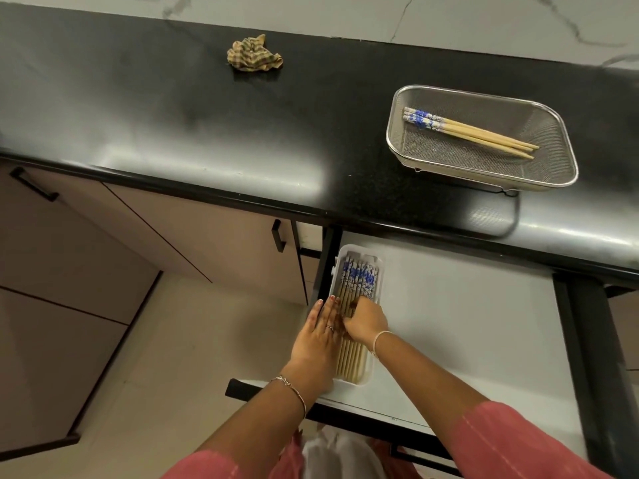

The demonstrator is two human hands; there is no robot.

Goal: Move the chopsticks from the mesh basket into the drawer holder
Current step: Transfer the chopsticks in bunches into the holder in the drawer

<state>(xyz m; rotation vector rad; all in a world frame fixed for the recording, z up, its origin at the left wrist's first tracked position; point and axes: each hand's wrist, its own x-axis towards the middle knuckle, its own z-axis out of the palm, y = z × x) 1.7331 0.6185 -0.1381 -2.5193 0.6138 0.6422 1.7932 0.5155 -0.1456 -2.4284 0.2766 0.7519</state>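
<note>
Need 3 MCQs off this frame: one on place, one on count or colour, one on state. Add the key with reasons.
1. Where does the mesh basket sit?
A. on the black countertop
B. in the drawer
C. on the floor

2. What colour are the patterned ends of the chopsticks left in the basket?
A. red
B. blue and white
C. green

3. What state is the drawer in?
A. shut
B. removed
C. pulled open

Key: 1 A, it stands on the counter right of the cloth. 2 B, blue print on white. 3 C, both hands, left and right, are on chopsticks in the white holder inside it.
</note>
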